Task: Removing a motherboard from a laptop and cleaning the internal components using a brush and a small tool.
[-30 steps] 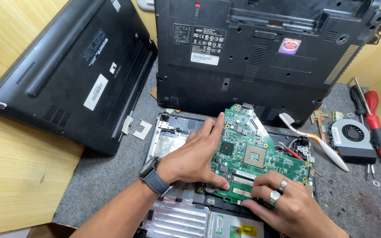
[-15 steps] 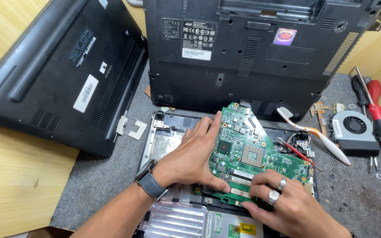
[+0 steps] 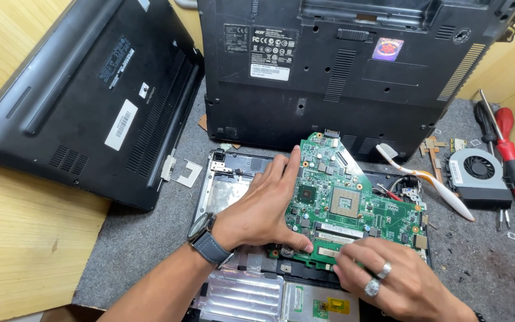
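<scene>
Motherboard (image 3: 353,203), green, lies tilted over the opened laptop base (image 3: 227,185) at the middle of the grey mat (image 3: 138,238) on the wooden worktop (image 3: 19,238). Left hand (image 3: 263,209), wearing a wristwatch (image 3: 207,238), grips the board's left edge, fingers spread along it and thumb pressed near the lower edge. Right hand (image 3: 388,280), with two rings on its fingers, is curled, fingertips pinching at the memory slot on the board's lower edge; whether anything is actually held between them cannot be determined.

Surroundings: a black laptop (image 3: 90,95) lies underside up at the left, partly off the mat. A second black laptop casing (image 3: 353,65), also underside up, sits just behind the board. A toothbrush (image 3: 424,179) with white handle lies right of the board, its bristle end near the casing. A cooling fan (image 3: 478,173) rests further right, and beside it a red-handled screwdriver (image 3: 511,155) and a black-handled one. A small metal bracket (image 3: 186,173) lies between the left laptop and the open base.
</scene>
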